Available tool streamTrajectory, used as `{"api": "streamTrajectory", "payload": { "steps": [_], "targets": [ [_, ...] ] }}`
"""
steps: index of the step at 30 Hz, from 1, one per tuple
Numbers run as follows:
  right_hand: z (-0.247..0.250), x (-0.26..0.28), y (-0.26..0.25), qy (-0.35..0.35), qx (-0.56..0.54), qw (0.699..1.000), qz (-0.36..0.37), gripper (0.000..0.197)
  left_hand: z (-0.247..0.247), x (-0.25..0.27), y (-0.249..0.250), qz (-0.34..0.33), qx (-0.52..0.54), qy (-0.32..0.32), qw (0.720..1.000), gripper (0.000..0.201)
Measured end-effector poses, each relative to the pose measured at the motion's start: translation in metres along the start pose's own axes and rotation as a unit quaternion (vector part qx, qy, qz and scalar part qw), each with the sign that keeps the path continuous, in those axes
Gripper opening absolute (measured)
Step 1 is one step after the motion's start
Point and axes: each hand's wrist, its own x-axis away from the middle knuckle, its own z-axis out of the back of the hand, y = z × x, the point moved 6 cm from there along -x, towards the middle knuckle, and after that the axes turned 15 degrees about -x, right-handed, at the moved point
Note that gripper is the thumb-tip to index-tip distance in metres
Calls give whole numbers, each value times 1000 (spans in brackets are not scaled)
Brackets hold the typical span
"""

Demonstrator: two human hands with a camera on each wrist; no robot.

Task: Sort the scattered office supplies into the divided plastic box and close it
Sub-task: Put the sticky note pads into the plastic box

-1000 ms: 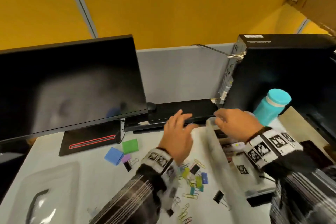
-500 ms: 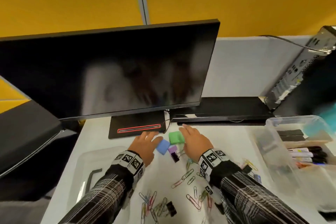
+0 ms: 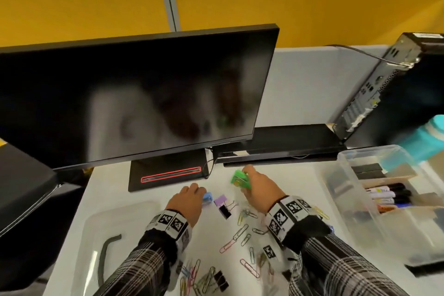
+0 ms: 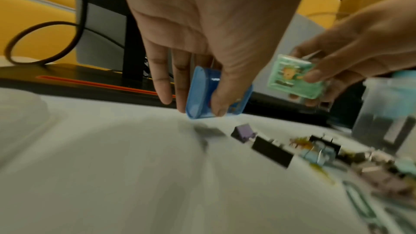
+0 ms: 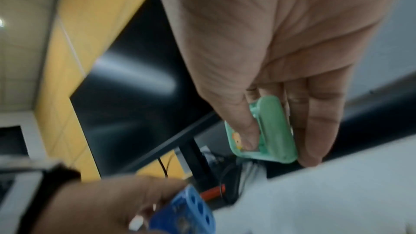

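My left hand (image 3: 189, 202) pinches a small blue plastic sharpener (image 4: 216, 93) between thumb and fingers, just above the white desk (image 3: 149, 194); it also shows in the right wrist view (image 5: 191, 209). My right hand (image 3: 257, 187) grips a green plastic sharpener (image 3: 240, 179), lifted off the desk (image 5: 268, 131). The divided clear plastic box (image 3: 346, 190) stands open at the right, with markers (image 3: 389, 194) inside. Coloured paper clips (image 3: 237, 235) and binder clips (image 3: 224, 206) lie scattered between and below my wrists.
A black monitor (image 3: 134, 103) on its stand (image 3: 168, 173) fills the back. The clear lid (image 3: 101, 247) with a dark handle lies at the left. A computer tower (image 3: 394, 84) and a teal bottle (image 3: 430, 137) stand at the back right.
Both hands came from the box at the right to the coloured sharpeners in front of the monitor. They now hold and lift one each, blue in the left, green in the right.
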Motion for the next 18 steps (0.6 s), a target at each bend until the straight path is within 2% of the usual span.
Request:
{"api": "streamTrajectory", "payload": {
  "steps": [3, 6, 9, 14, 18],
  "targets": [
    [58, 38, 7, 63, -70, 995, 21, 33, 10, 14, 6, 25, 98, 31, 994, 31],
    [138, 75, 41, 209, -108, 972, 16, 32, 20, 24, 24, 24, 104, 56, 993, 45],
    [202, 100, 92, 321, -51, 945, -32, 37, 33, 30, 49, 7, 101, 89, 991, 59],
    [245, 102, 146, 327, -4, 939, -109, 41, 47, 34, 90, -12, 74, 144, 987, 79],
    [256, 82, 162, 278, 39, 945, -165, 35, 52, 39, 115, -22, 77, 155, 985, 76]
  ]
}}
